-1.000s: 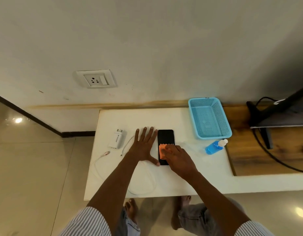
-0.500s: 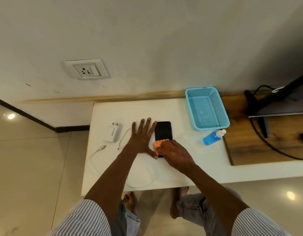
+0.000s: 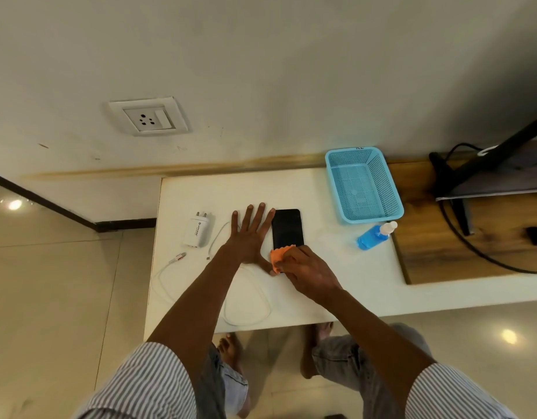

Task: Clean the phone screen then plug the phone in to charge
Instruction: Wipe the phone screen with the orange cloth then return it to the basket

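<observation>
white table point(image 3: 336, 285), phone point(image 3: 286, 226) mid-surface

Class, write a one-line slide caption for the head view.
Right hand wipes the phone with an orange cloth while the left hand rests flat beside it.

An off-white wall point(image 3: 291, 71) carries a white socket plate point(image 3: 147, 117) and meets glossy beige floor tiles point(image 3: 49, 297) along a dark skirting strip point(image 3: 80, 217). A white table point(image 3: 366, 279) abuts a wooden surface point(image 3: 442, 243). Lamp reflections point(image 3: 15, 204) mark the tiles.
</observation>
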